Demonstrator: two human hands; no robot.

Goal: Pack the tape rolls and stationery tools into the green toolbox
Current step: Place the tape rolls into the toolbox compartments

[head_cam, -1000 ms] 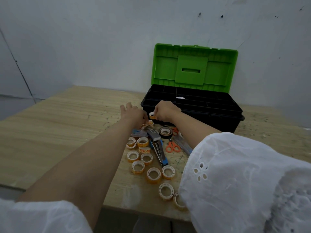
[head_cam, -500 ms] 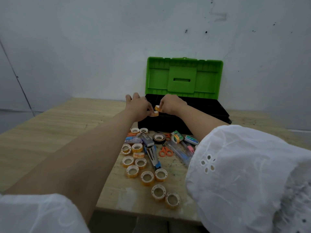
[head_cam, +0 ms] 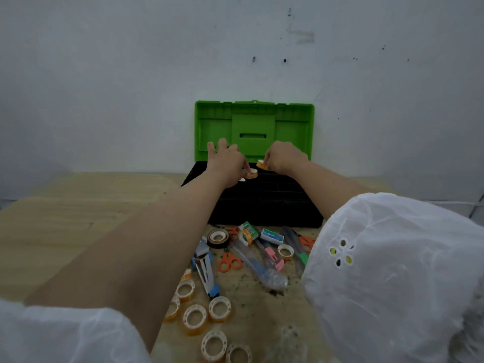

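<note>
1. Toolbox (head_cam: pixel 262 203) sits at the far side of the wooden table (head_cam: pixel 78 218), close to the wall. Its green lid (head_cam: pixel 254 127) stands upright and open. The black base is dark inside, and its compartments are hard to make out.
2. Left hand (head_cam: pixel 226 163) reaches over the left part of the open base. Thumb and forefinger pinch a small pale tape roll (head_cam: pixel 251 173), and the other fingers are spread, pointing toward the lid.
3. Right hand (head_cam: pixel 285 157) is over the middle of the base, fingers curled in. It pinches an orange-edged tape roll (head_cam: pixel 262 165) at the thumb side, held tilted.
4. The two held rolls are just beside each other above the base. Cannot tell whether they touch.
5. On the table in front of the box lie a black tape roll (head_cam: pixel 218 237), orange scissors (head_cam: pixel 230 262), a blue stapler (head_cam: pixel 205 268) and a small staple box (head_cam: pixel 271 236).
6. Nearer the person, a cluster of loose clear rolls (head_cam: pixel 195 318) lies flat on the table, partly hidden by the left forearm.
7. White sleeves (head_cam: pixel 392 271) fill the lower corners of the view.
</note>
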